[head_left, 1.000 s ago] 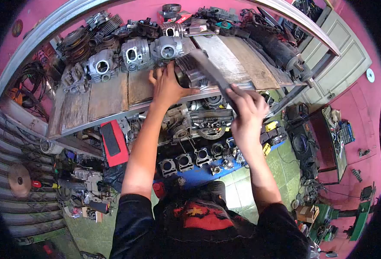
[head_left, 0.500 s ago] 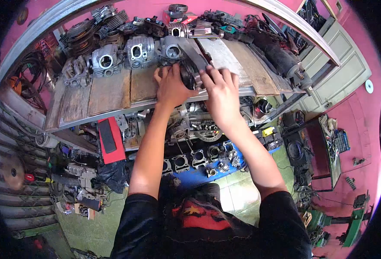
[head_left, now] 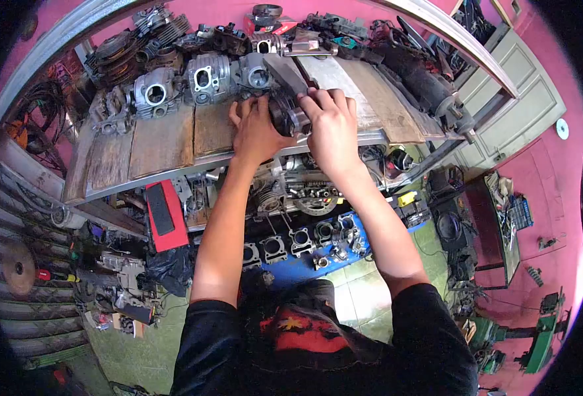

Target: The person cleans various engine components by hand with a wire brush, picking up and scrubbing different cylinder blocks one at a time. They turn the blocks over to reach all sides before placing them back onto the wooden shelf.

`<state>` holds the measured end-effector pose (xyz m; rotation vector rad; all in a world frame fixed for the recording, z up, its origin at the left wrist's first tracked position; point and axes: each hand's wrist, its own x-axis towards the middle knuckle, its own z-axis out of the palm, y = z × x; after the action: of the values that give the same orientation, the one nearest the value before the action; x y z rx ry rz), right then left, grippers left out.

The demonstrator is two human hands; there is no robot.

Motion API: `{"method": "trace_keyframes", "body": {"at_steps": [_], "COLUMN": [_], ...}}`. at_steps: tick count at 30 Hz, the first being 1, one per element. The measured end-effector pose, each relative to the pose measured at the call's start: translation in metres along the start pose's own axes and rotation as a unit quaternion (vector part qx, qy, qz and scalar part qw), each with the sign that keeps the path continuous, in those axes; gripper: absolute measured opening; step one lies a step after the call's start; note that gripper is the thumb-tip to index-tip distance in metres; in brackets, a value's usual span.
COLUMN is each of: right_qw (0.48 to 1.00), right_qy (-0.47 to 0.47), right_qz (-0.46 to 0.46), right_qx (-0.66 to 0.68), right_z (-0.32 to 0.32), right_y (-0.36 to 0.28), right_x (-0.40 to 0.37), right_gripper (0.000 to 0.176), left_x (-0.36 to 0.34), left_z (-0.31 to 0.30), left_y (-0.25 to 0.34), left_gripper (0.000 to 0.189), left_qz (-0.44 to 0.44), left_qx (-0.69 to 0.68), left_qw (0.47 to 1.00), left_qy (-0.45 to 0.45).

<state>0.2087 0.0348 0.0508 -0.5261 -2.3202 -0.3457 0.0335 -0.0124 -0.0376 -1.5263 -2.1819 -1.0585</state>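
Note:
My left hand [head_left: 257,135] is wrapped round the left side of a dark, round metal part [head_left: 280,117] at the front of the wooden shelf. On its other side my right hand [head_left: 333,129] has its fingers curled over the part's right edge. Much of the part is hidden by the hands, so its exact kind cannot be told. Just behind it lies a flat grey strip [head_left: 283,72], whose near end reaches toward my right fingertips. Left of the strip stands a grey engine cylinder head [head_left: 257,76], close behind my left fingers.
More cylinder heads [head_left: 154,94] line the wooden shelf [head_left: 162,142]. A long dark cylinder [head_left: 430,99] lies at its right end. Below, several engine cylinders [head_left: 301,242] stand on a blue surface [head_left: 288,270]. A red box [head_left: 166,221] with a dark top sits under the shelf's left part.
The view has shifted slightly. The grey strip, raised and curved against my right fingers before, now lies flatter behind the part. Both hands stay at the round part.

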Motion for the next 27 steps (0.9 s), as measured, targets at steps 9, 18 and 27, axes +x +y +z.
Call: {"method": "trace_keyframes", "body": {"at_steps": [9, 18, 27], "right_qw": [0.996, 0.998, 0.993], "right_qy": [-0.032, 0.036, -0.025], "right_qz": [0.032, 0.055, 0.108], "right_qx": [-0.073, -0.023, -0.040], "right_z": [-0.073, 0.010, -0.084], "right_y": [-0.032, 0.015, -0.022], "right_x": [-0.092, 0.007, -0.089], "right_gripper": [0.050, 0.072, 0.076], "left_x": [0.001, 0.001, 0.003], "left_z": [-0.002, -0.001, -0.002], "left_y": [0.003, 0.002, 0.000], "left_gripper": [0.122, 0.122, 0.121], "left_qz": [-0.007, -0.008, -0.001], "left_qx": [-0.012, -0.009, -0.021], "left_qw": [1.000, 1.000, 1.000], "left_qy": [-0.015, 0.000, 0.002]}}
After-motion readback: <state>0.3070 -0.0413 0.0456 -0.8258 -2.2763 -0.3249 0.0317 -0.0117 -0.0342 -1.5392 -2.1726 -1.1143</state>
